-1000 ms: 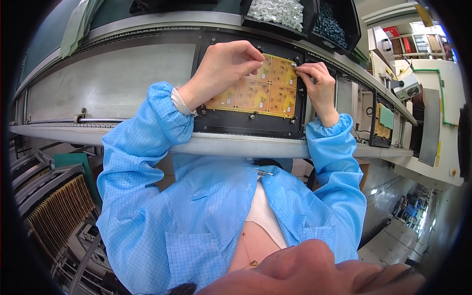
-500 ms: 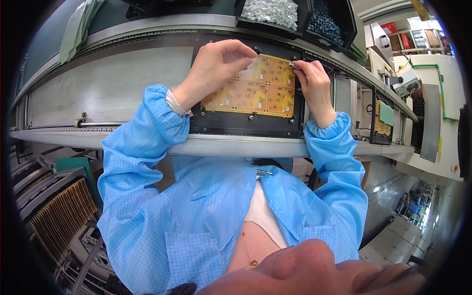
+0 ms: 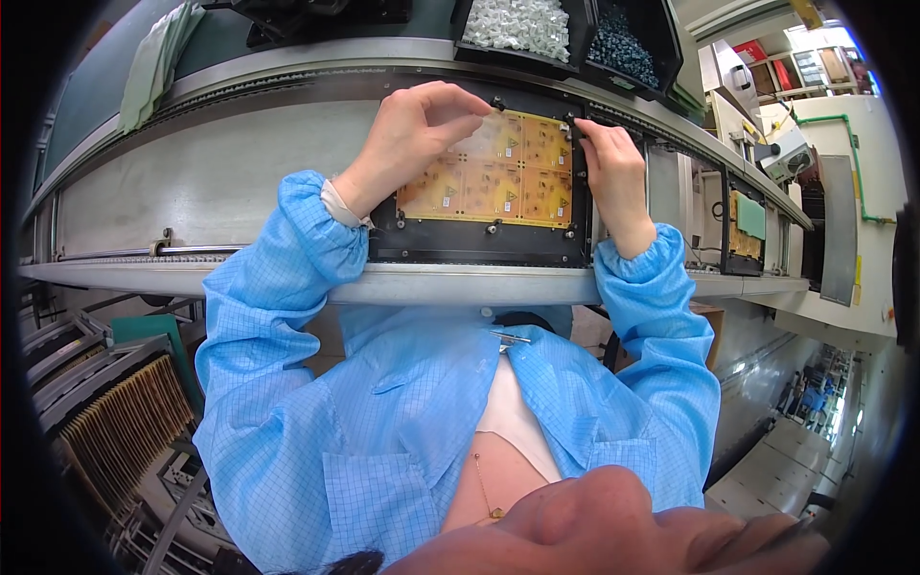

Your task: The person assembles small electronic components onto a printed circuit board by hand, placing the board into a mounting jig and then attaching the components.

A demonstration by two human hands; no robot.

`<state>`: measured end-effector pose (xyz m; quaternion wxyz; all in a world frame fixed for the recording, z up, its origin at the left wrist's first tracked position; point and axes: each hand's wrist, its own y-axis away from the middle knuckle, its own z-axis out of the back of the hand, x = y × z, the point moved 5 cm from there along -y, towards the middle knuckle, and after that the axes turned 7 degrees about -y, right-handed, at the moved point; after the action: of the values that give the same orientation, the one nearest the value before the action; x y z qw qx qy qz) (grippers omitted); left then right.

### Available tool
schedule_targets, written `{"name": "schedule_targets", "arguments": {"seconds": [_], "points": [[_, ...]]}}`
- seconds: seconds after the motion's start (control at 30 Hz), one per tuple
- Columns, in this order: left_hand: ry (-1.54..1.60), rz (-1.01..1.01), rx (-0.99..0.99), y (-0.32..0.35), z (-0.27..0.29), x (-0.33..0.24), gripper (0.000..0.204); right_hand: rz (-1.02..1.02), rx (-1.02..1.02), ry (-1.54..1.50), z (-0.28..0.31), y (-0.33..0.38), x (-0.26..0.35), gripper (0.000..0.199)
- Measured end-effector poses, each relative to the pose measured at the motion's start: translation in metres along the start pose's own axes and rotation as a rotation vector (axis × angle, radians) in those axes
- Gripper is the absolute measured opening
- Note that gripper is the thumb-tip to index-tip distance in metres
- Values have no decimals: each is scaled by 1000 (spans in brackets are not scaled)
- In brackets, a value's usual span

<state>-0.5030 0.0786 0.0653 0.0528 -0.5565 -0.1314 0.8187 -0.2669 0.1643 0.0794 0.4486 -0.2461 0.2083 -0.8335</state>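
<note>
A yellow-brown panel of circuit boards, split into several sections with small white labels, lies in a black frame. My left hand is over the panel's far left part, hiding that corner. Its index finger and thumb curve toward each other with a gap between them, their tips close to a small dark clip on the far edge. At the far right corner, the index fingertip of my right hand meets another dark clip; the thumb sits a little lower, apart from it.
Beyond the rail stand a black bin of white parts and a bin of dark blue parts. A metal rail runs along the near side. A rack of upright boards stands lower left. Another framed board sits farther right.
My right fingertips have shifted slightly right, leaving the corner clip more visible. My left fingertips have drawn back a little to the left from the far-edge clip.
</note>
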Motion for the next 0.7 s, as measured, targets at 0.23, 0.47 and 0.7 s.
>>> {"name": "schedule_targets", "arguments": {"seconds": [0.23,0.47,0.7], "points": [[362,216,86,1,-4,-6,23,-138,-149,-221,28,6,-13,18],[511,294,28,0,8,-20,25,-561,14,-380,21,18,-48,24],[365,282,44,3,9,-36,22,-279,-17,-364,42,-43,-55,11]]}}
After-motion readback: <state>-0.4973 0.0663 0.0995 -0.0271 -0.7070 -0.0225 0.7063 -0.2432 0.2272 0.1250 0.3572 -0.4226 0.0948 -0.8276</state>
